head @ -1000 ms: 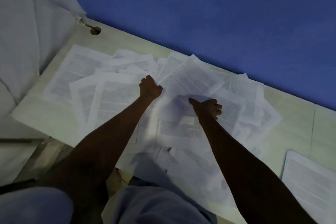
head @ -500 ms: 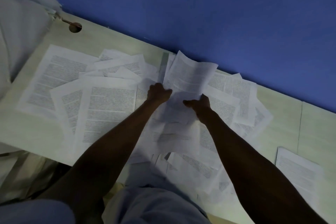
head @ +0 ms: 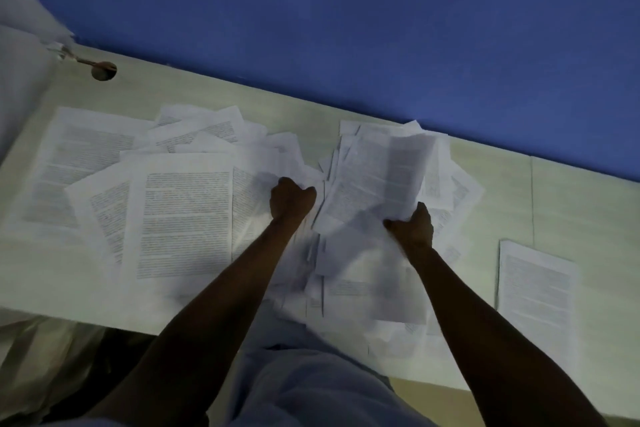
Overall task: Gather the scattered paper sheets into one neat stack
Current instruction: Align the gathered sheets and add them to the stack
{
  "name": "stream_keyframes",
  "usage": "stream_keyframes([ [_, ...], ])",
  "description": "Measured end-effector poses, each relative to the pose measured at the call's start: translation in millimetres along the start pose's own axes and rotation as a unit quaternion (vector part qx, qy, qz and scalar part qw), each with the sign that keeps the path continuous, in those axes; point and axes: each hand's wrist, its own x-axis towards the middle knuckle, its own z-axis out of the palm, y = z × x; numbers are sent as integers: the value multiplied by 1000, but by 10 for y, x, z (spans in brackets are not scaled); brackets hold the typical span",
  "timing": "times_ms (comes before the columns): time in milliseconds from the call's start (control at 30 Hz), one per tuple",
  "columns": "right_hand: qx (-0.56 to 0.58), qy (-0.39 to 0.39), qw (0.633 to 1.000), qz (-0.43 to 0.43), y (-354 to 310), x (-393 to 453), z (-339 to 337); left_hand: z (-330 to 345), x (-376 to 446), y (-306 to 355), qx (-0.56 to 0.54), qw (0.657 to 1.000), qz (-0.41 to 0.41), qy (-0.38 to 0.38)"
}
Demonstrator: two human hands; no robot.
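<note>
Across the pale desk (head: 311,107) your right hand (head: 412,225) has swung rightward since a moment ago, clamped on a bent bunch of sheets (head: 381,177) lifted toward the blue wall (head: 346,10). Your left hand (head: 291,199) now sits fisted on the spread pages (head: 180,211); a lone sheet (head: 536,288) lies far right.

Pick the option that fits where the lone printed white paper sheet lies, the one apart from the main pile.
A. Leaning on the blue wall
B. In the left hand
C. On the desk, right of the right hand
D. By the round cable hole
C: the lone printed white paper sheet lies flat on the pale desk, right of the right hand and clear of the pile.
</note>
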Motion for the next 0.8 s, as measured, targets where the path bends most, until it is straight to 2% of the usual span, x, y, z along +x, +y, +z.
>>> stream_keyframes([
  [33,-69,18,997,30,59,-11,-6,71,-49,26,10,1000,5,-3],
  [100,-151,6,985,88,76,-86,-12,181,-166,91,45,999,7,-10],
  [200,-161,-19,983,83,38,-104,2,294,-292,116,53,998,6,-20],
  [267,-102,-18,991,90,49,-76,1,344,-328,76,36,999,9,-30],
  [400,102,-50,989,95,158,-75,-41,341,-346,-46,37,997,47,-58],
  [500,161,-91,981,64,187,-91,-69,284,-340,-92,2,994,95,-61],
  [633,234,-132,961,60,256,-100,-135,174,-319,-84,-81,984,105,-116],
  [733,307,-221,925,40,389,-110,-245,61,-312,-47,-166,969,76,-166],
  [800,311,-287,905,35,436,-135,-323,-6,-321,-13,-201,952,56,-225],
])
